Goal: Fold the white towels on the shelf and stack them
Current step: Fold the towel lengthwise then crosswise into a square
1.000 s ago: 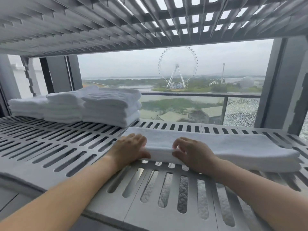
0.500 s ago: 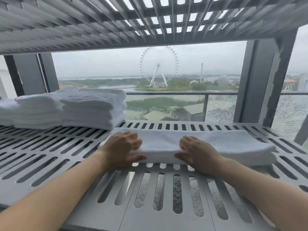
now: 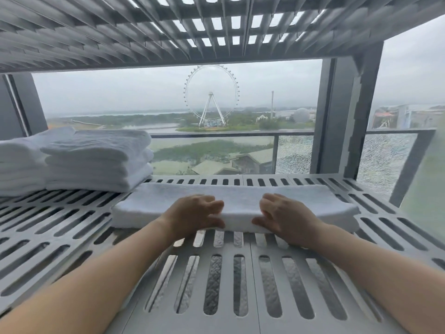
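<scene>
A white towel [image 3: 240,201], folded into a long strip, lies across the slotted grey shelf [image 3: 60,225] in front of me. My left hand [image 3: 195,214] grips its near edge left of the middle, fingers on top and thumb under the front. My right hand [image 3: 281,216] grips the same edge right of the middle in the same way. Two stacks of folded white towels stand at the back left: a nearer stack [image 3: 98,162] and a second stack [image 3: 19,165] at the frame's left edge.
A second slotted shelf [image 3: 168,32] hangs close overhead. A grey upright post [image 3: 342,116] stands at the back right. Behind the shelf is a window with a balcony rail [image 3: 216,135]. Bare shelf surface lies to the towel's left and in front of it.
The view has swung right, so the towel now sits centred. Both hands have slid closer together toward the towel's middle and keep hold of its near edge.
</scene>
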